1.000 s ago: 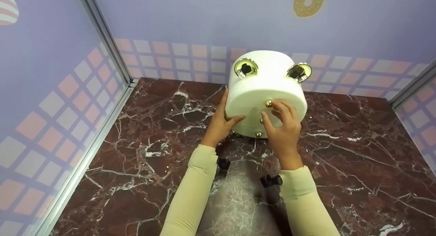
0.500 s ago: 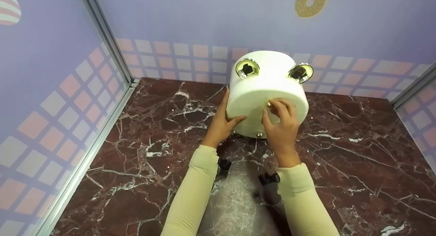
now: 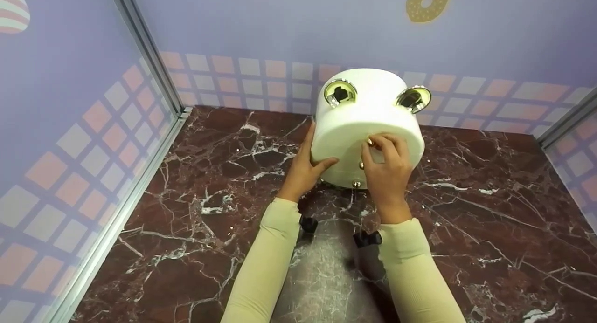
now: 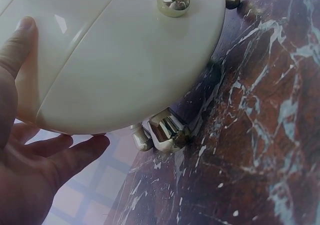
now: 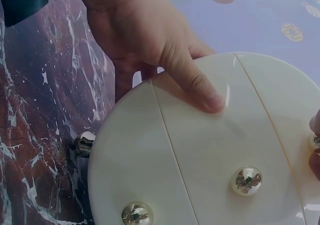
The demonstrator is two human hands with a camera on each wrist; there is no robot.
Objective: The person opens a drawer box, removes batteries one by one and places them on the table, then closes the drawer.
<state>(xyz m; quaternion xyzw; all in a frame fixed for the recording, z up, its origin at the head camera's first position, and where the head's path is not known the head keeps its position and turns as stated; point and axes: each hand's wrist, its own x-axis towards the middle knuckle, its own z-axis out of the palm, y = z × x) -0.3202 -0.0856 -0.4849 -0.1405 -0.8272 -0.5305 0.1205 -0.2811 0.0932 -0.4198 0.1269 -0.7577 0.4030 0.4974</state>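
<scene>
A white drum-shaped jewelry box (image 3: pixel 343 141) stands on its side, its round front facing me. Two seams (image 5: pixel 174 147) divide this front into sections, each with a shiny gold knob. My left hand (image 3: pixel 301 170) grips the box's left edge; the thumb (image 5: pixel 202 92) lies on the front and the fingers (image 4: pixel 75 157) reach round the side. With thumb and fingertips, my right hand (image 3: pixel 389 174) pinches the top knob (image 3: pixel 370 141), partly hiding it. Lower down sit the middle knob (image 5: pixel 247 180) and the bottom knob (image 5: pixel 136 214). The front seams look closed.
Two gold ear-like rings (image 3: pixel 413 99) stick out from the box's top. Shiny feet (image 4: pixel 167 130) hold it above a dark red marbled table (image 3: pixel 210 248). Behind it rises a lilac wall (image 3: pixel 280 29) with printed squares; another panel (image 3: pixel 56 104) stands at left.
The thumb and fingers of my right hand have drawn together onto the top knob, from a wider spread. My left hand keeps its hold, and the box stays in place.
</scene>
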